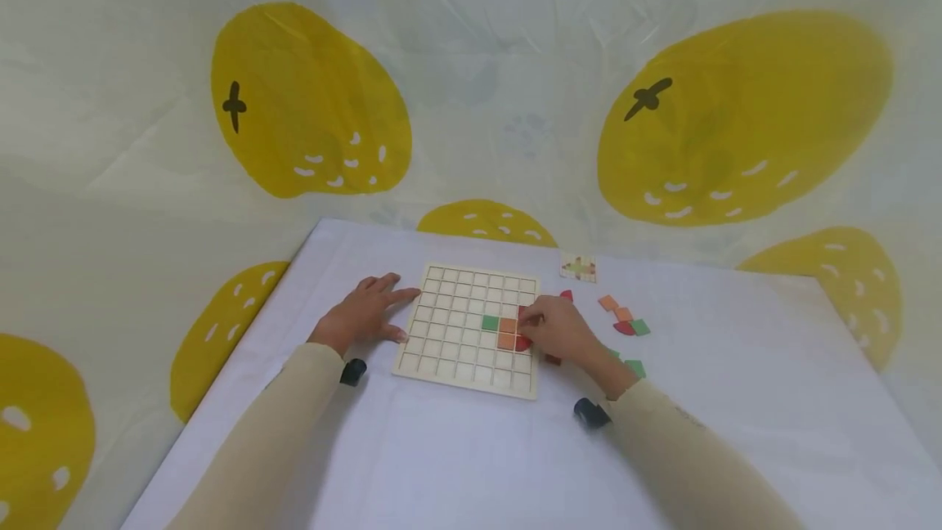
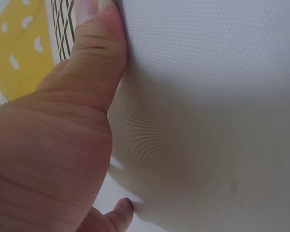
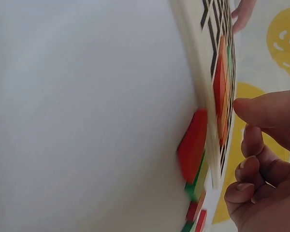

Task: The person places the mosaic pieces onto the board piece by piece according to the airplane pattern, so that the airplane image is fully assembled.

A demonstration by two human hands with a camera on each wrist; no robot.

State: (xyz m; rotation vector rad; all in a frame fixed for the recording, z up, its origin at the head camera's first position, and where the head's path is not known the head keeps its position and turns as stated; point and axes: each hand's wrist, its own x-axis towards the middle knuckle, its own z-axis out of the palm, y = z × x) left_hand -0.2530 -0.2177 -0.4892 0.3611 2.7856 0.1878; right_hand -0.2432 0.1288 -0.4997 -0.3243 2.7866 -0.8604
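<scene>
A pale wooden board [image 1: 441, 325] with a square grid lies on the white table. My left hand [image 1: 368, 313] rests at its left side, fingers spread, with fingertips at the edge. In the left wrist view the thumb [image 2: 99, 48] points along the cloth. On the board's right half sit a green square tile [image 1: 490, 323], orange square tiles [image 1: 507, 340] and red rounded tiles [image 1: 523, 343]. Over these red tiles is my right hand [image 1: 555, 330], its fingers curled and thumb near the index finger. The right wrist view shows no tile between these fingers.
Right of the board lie loose tiles: orange squares [image 1: 607, 303], a red quarter-round [image 1: 623, 328], and green tiles [image 1: 635, 368] partly behind the right forearm. A small pattern card [image 1: 579, 267] lies beyond the board's far right corner. Behind the table hangs a lemon-print cloth [image 1: 500, 105].
</scene>
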